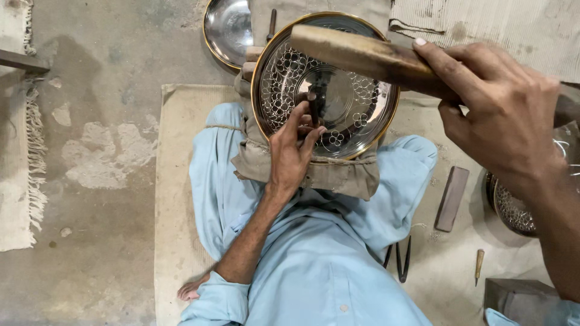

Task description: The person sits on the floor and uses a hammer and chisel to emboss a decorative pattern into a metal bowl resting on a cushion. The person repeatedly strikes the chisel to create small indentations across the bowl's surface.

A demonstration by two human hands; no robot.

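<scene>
A shiny round metal plate (356, 72) with a gold rim and engraved flower patterns lies on a cloth-covered block (338, 175) between my knees. My left hand (293, 151) pinches a dark chisel (316, 102) upright against the plate's surface near its middle. My right hand (501, 115) is raised above the plate on the right, gripping a wooden mallet (362, 54) whose head points left over the plate.
A second polished plate (226, 27) rests beyond the first. On the beige mat (175, 181) to the right lie a grey sharpening stone (452, 198), dark dividers (402, 258), a small wooden-handled tool (478, 264), another engraved plate (513, 208) and a grey block (513, 297).
</scene>
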